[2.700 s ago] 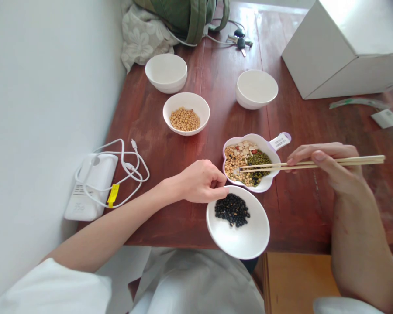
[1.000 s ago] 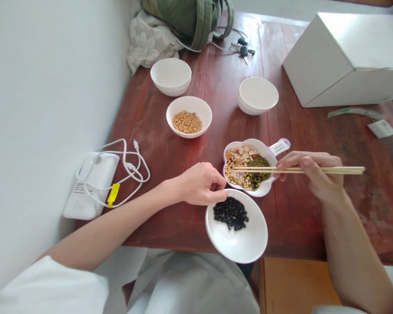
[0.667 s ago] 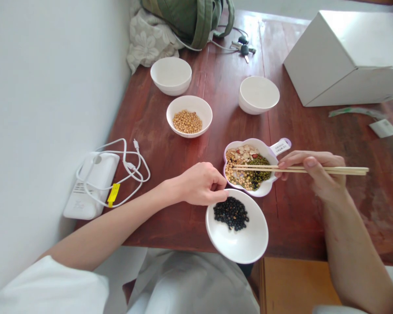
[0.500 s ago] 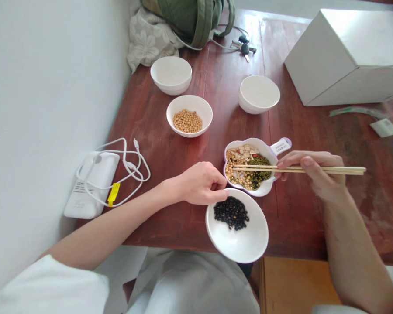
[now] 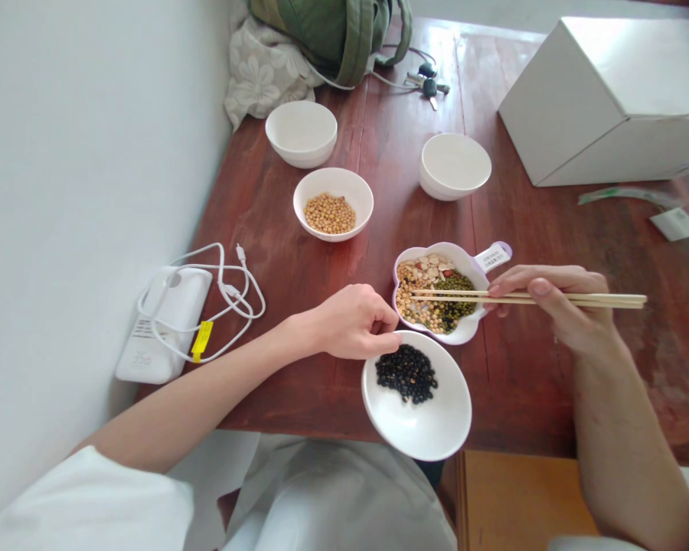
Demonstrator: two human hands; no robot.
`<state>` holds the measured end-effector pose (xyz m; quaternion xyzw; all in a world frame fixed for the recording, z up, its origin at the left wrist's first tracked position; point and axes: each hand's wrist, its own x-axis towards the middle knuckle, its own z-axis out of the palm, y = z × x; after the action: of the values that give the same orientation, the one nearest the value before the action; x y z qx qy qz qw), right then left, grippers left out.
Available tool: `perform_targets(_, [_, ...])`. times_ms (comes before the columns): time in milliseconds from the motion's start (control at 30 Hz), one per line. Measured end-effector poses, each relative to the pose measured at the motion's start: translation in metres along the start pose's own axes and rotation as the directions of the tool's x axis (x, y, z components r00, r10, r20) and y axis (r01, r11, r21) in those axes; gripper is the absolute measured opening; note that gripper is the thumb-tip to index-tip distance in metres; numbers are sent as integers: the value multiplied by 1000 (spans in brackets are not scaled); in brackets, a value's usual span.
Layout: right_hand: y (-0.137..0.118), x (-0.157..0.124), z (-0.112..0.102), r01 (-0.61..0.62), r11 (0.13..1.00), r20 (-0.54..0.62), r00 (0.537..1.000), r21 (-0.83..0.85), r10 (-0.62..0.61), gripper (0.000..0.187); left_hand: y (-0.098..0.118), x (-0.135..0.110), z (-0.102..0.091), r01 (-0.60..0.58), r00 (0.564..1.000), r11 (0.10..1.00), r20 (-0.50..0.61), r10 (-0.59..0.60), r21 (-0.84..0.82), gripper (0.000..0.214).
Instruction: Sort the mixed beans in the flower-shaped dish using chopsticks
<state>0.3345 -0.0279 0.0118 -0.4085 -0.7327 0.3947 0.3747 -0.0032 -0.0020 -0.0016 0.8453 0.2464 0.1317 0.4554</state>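
Observation:
My left hand (image 5: 353, 321) is closed, its fingers pinching the left rim of a white bowl (image 5: 430, 425) that holds black beans (image 5: 406, 373) and overhangs the table's front edge. My right hand (image 5: 556, 302) grips a pair of wooden chopsticks (image 5: 551, 298). Their tips reach over a flower-shaped white dish (image 5: 465, 329) with a lilac handle, filled with mixed beans: yellow, green and a few pale and red ones. Whether a bean sits between the tips I cannot make out.
Farther back stand a white bowl of yellow beans (image 5: 333, 203) and two empty white bowls (image 5: 302, 133) (image 5: 455, 165). A white box (image 5: 608, 99) fills the back right. A green bag (image 5: 333, 30), floral cloth and keys (image 5: 428, 83) lie at the back. A white device with cable (image 5: 169, 321) rests at the left.
The chopstick tips have slid a little to the left over the mixed dish since the earliest frame. My left hand and the black-bean bowl have stayed put.

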Motion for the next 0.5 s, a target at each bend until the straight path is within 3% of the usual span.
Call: perform_targets(500, [-3,1,-1,37,998,-20,999,-45,-38,31,1,1,-1,-16,1000,1000,-2,16,-5,34])
